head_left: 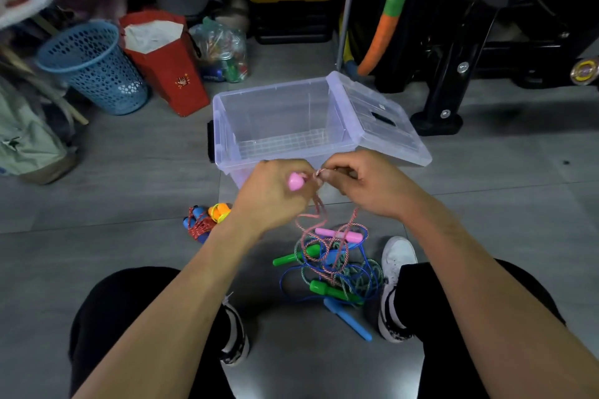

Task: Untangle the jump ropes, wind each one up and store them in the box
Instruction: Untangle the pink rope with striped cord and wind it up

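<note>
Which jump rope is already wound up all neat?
The red-corded rope with blue handles, lying on the floor left of the left hand. Its cord is wrapped around its handles, while the pink, green and blue ropes sit in a loose tangled pile.

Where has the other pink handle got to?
The loose pink handle lies on the floor at the top of the tangled ropes, below the right hand and near the white shoe.
</note>
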Demonstrator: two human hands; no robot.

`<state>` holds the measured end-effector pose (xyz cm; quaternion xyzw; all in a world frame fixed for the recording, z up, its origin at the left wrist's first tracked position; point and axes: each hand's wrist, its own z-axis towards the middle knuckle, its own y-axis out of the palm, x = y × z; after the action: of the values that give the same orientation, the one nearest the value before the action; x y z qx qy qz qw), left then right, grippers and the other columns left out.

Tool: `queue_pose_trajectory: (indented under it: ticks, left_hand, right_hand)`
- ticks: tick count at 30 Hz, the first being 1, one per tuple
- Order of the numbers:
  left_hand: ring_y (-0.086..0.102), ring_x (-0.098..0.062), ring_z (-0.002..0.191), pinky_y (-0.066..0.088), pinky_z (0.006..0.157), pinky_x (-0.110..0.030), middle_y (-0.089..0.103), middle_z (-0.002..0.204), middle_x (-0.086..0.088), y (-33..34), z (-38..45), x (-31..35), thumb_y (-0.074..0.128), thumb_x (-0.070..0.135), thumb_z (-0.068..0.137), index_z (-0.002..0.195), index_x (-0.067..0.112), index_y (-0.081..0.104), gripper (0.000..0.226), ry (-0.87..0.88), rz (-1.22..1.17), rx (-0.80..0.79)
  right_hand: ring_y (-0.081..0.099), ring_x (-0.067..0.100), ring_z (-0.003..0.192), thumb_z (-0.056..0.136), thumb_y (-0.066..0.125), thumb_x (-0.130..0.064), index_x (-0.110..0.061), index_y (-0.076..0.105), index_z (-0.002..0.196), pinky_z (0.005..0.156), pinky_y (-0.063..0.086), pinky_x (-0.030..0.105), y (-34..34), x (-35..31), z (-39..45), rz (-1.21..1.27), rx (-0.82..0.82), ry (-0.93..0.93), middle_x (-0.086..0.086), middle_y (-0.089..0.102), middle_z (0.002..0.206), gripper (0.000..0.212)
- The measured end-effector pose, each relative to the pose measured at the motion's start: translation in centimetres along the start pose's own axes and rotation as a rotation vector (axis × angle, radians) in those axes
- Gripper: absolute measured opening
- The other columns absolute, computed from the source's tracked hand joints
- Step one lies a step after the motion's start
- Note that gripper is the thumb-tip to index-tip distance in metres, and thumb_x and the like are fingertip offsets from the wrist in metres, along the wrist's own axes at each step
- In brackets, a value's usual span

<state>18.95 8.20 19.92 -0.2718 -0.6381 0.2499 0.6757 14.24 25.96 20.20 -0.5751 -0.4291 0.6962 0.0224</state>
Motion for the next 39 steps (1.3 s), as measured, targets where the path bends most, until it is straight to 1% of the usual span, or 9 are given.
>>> queue_pose_trajectory:
  ticks: [6, 9, 13, 16, 21, 25, 29, 34, 39]
  left_hand:
    - [0.046, -0.013, 0.04, 0.041, 0.044, -0.021, 0.07, 0.066, 0.002, -3.7, 1.5, -1.2, 0.061, 0.006, 0.084, 0.072, 0.014, 0.07, 0.017, -0.459, -0.605, 0.509]
    - [0.062, -0.028, 0.07, 0.049, 0.067, -0.022, 0.07, 0.08, -0.001, -3.6, 1.5, -2.7, 0.067, 0.018, 0.084, 0.094, 0.02, 0.074, 0.013, -0.508, -0.191, 0.273]
    - [0.058, -0.012, 0.115, 0.038, 0.1, -0.018, 0.063, 0.127, 0.006, -1.7, 0.5, -1.2, 0.071, 0.028, 0.085, 0.131, 0.03, 0.057, 0.049, -0.115, 0.084, -0.067]
    - [0.064, -0.007, 0.083, 0.048, 0.079, -0.024, 0.072, 0.087, 0.008, -0.8, 0.1, -0.3, 0.071, 0.02, 0.085, 0.092, 0.024, 0.073, 0.009, -0.003, -0.044, -0.115]
    - [0.048, -0.01, 0.044, 0.04, 0.045, -0.02, 0.072, 0.068, 0.003, -3.6, 1.3, -0.5, 0.063, 0.0, 0.084, 0.071, 0.011, 0.067, 0.017, -0.313, -0.568, 0.394]
    - [0.058, -0.011, 0.056, 0.049, 0.057, -0.023, 0.075, 0.085, 0.002, -3.3, 0.9, -0.5, 0.07, 0.008, 0.083, 0.085, 0.021, 0.072, 0.013, -0.229, -0.446, 0.13]
    - [0.065, -0.003, 0.078, 0.052, 0.079, -0.024, 0.072, 0.083, 0.005, -0.3, 0.3, 0.1, 0.073, 0.02, 0.08, 0.091, 0.021, 0.072, 0.011, -0.02, -0.237, -0.069]
    - [0.05, -0.016, 0.048, 0.043, 0.051, -0.027, 0.07, 0.064, -0.001, -0.9, 0.9, 0.8, 0.069, 0.009, 0.083, 0.072, 0.013, 0.07, 0.011, -0.18, -0.37, 0.09]
    - [0.042, -0.016, 0.044, 0.034, 0.04, -0.019, 0.057, 0.051, -0.002, -3.2, 2.1, -0.3, 0.063, 0.003, 0.081, 0.077, 0.004, 0.066, 0.006, -0.576, -0.852, 0.428]
  right_hand:
    - [0.049, 0.014, 0.057, 0.093, 0.06, -0.032, -0.017, 0.066, 0.077, 0.058, 0.043, 0.035, -1.3, 1.1, -0.1, -0.021, 0.085, 0.125, 0.012, 0.06, 0.067, 0.023]
    - [0.051, 0.027, 0.059, 0.095, 0.057, -0.026, -0.018, 0.068, 0.081, 0.057, 0.042, 0.034, -1.7, 1.2, -0.4, -0.013, 0.105, 0.09, 0.011, 0.058, 0.066, 0.019]
    - [0.053, 0.026, 0.063, 0.096, 0.057, -0.029, -0.02, 0.07, 0.087, 0.06, 0.044, 0.037, -1.0, 0.8, -0.4, -0.019, 0.057, 0.01, 0.01, 0.06, 0.069, 0.018]
    - [0.046, 0.013, 0.056, 0.095, 0.058, -0.028, -0.017, 0.071, 0.086, 0.056, 0.037, 0.032, -0.1, 0.0, 0.0, -0.013, 0.031, -0.015, 0.009, 0.058, 0.065, 0.019]
    - [0.043, 0.012, 0.056, 0.094, 0.062, -0.03, -0.013, 0.07, 0.08, 0.058, 0.037, 0.03, -1.1, 0.4, 0.0, 0.013, 0.069, 0.085, 0.009, 0.059, 0.064, 0.024]
    - [0.044, 0.001, 0.049, 0.096, 0.058, -0.021, -0.01, 0.07, 0.085, 0.052, 0.031, 0.011, -1.6, 0.1, -0.6, 0.09, 0.072, 0.029, -0.021, 0.053, 0.052, 0.02]
    - [0.042, 0.001, 0.051, 0.097, 0.058, -0.017, -0.008, 0.072, 0.089, 0.054, 0.031, 0.011, -0.5, -0.6, -0.5, 0.159, 0.054, -0.062, -0.017, 0.054, 0.056, 0.018]
    - [0.047, 0.018, 0.054, 0.094, 0.062, -0.027, -0.027, 0.069, 0.095, 0.057, 0.04, 0.024, -0.1, -0.7, 0.0, 0.25, 0.046, -0.005, 0.012, 0.058, 0.062, 0.008]
    - [0.047, 0.005, 0.048, 0.092, 0.063, -0.028, -0.014, 0.064, 0.075, 0.059, 0.041, 0.027, -1.5, 1.1, 0.1, 0.117, 0.0, 0.201, -0.008, 0.055, 0.054, 0.022]
